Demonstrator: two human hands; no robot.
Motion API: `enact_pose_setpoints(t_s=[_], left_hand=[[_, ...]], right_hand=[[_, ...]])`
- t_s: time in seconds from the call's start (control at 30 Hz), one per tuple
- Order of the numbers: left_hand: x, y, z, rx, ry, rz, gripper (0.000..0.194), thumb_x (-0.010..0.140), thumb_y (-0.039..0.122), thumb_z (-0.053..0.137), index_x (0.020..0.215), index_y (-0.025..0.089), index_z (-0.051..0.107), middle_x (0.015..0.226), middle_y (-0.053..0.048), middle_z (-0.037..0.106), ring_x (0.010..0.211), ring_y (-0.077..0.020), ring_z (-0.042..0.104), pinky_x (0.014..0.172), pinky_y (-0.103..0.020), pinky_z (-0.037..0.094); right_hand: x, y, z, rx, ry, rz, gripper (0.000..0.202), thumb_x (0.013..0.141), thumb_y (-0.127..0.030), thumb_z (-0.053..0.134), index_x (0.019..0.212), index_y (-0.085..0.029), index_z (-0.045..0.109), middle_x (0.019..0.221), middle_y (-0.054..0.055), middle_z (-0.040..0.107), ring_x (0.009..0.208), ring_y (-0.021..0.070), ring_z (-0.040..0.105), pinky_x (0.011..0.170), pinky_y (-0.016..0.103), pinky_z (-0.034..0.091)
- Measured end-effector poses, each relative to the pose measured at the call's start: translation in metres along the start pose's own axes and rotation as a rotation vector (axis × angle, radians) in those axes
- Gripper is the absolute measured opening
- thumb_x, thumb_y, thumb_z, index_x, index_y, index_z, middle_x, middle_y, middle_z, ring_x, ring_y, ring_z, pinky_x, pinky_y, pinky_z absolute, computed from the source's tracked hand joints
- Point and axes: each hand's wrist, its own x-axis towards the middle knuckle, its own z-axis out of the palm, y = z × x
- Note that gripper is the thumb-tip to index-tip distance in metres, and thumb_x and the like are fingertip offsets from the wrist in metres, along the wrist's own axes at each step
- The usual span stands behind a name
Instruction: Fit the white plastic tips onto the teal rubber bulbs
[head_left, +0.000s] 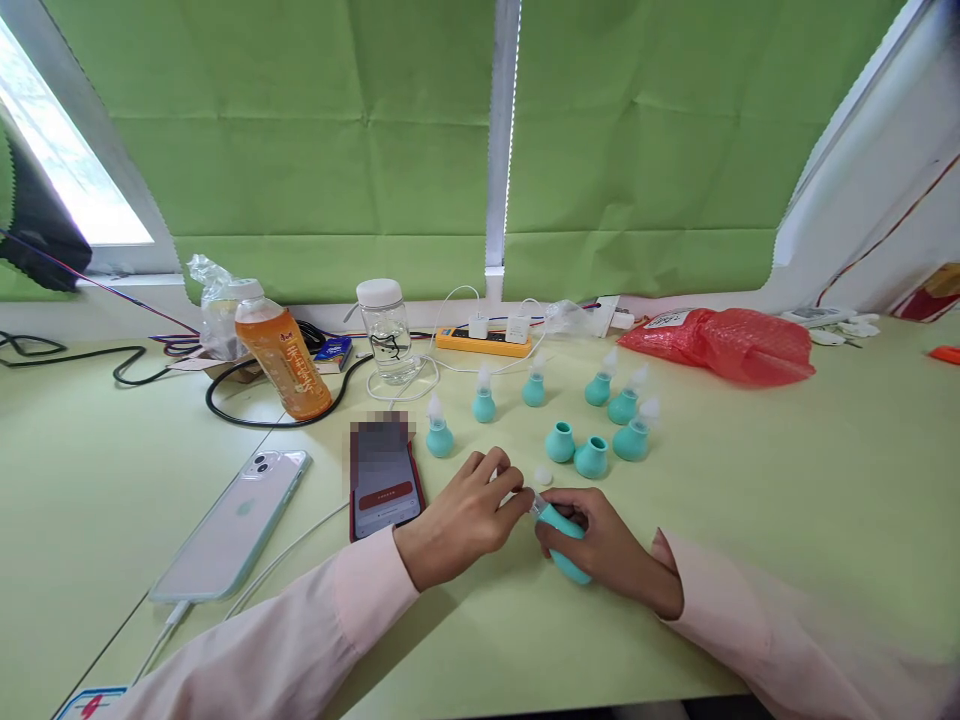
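Observation:
My right hand point(600, 545) is wrapped round a teal squeeze bulb point(564, 550), tilted with its clear neck pointing up and left. The fingers of my left hand point(472, 510) are pinched together at the tip of that neck; what they hold there is too small to make out. Beyond my hands, two teal bulbs without tips point(560, 443) have their round openings facing up. Several teal bulbs with clear tips point(484, 402) stand around them in a loose arc. A small whitish disc point(544, 477) lies on the table just past my fingers.
On the left are a dark-screened phone point(384, 480), a pale phone point(232, 525) on a cable, an orange drink bottle point(283, 360) and a clear jar point(386, 335). A yellow power strip point(484, 342) and a red plastic bag point(720, 345) lie at the back.

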Motion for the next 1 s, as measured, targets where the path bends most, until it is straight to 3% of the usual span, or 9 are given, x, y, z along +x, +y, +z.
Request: enact_pose_setpoints(t_s=[0.2,0.33,0.47,0.63,0.77,0.87,1.0], left_hand=[[0.001,0.013,-0.007,0.201,0.023,0.157,0.022,0.076,0.004,0.037,0.065,0.01,0.055,0.072,-0.009,0.053,0.072,-0.0191,0.046,0.062,-0.034,0.039],[0.0,0.02,-0.009,0.35,0.066,0.258,0.024,0.076,0.006,0.035,0.07,0.009,0.058,0.074,-0.011,0.055,0.077,-0.0206,0.047,0.065,-0.035,0.039],[-0.001,0.015,-0.006,0.3,0.098,0.275,0.025,0.076,0.005,0.034,0.067,0.009,0.057,0.074,-0.01,0.055,0.075,-0.0202,0.048,0.062,-0.034,0.04],[-0.002,0.005,0.004,0.155,0.179,0.199,0.021,0.076,0.004,0.038,0.065,0.009,0.055,0.069,-0.008,0.053,0.07,-0.0176,0.047,0.06,-0.032,0.041],[-0.006,0.002,0.011,0.137,0.314,0.178,0.013,0.073,0.007,0.046,0.066,0.008,0.056,0.073,-0.009,0.055,0.07,-0.0181,0.045,0.057,-0.032,0.04],[-0.007,0.001,0.013,0.115,0.407,0.167,0.01,0.073,0.008,0.05,0.065,0.008,0.056,0.07,-0.008,0.055,0.069,-0.0175,0.044,0.055,-0.031,0.039],[-0.007,-0.001,0.014,0.072,0.491,0.135,0.005,0.07,0.008,0.055,0.066,0.007,0.056,0.066,-0.008,0.055,0.07,-0.0178,0.043,0.052,-0.03,0.039]], right_hand=[[-0.002,-0.003,0.001,-0.078,0.027,-0.072,0.01,0.069,-0.018,0.045,0.062,-0.016,0.052,0.053,-0.003,0.049,0.05,0.0095,0.043,0.046,0.021,0.034],[-0.005,-0.005,0.0,-0.171,0.054,-0.113,0.009,0.068,-0.018,0.047,0.06,-0.017,0.051,0.052,-0.003,0.046,0.05,0.0088,0.04,0.047,0.021,0.033],[-0.005,-0.006,0.0,-0.202,0.06,-0.121,0.009,0.067,-0.016,0.047,0.058,-0.017,0.048,0.051,-0.004,0.042,0.049,0.0079,0.036,0.048,0.021,0.031],[-0.001,-0.004,0.002,0.039,0.012,-0.029,0.009,0.067,-0.016,0.046,0.058,-0.016,0.048,0.05,-0.004,0.043,0.049,0.0082,0.038,0.047,0.021,0.032],[0.001,-0.005,0.002,0.364,-0.052,0.187,0.007,0.066,-0.018,0.047,0.059,-0.016,0.05,0.048,-0.003,0.049,0.045,0.0094,0.046,0.043,0.02,0.035],[0.0,-0.009,0.001,0.49,-0.109,0.314,0.007,0.065,-0.021,0.047,0.062,-0.016,0.051,0.045,-0.002,0.052,0.036,0.0087,0.044,0.036,0.02,0.032],[-0.003,-0.013,0.0,0.573,-0.129,0.339,0.008,0.065,-0.024,0.049,0.065,-0.016,0.052,0.043,-0.003,0.053,0.033,0.0089,0.044,0.035,0.02,0.032]])
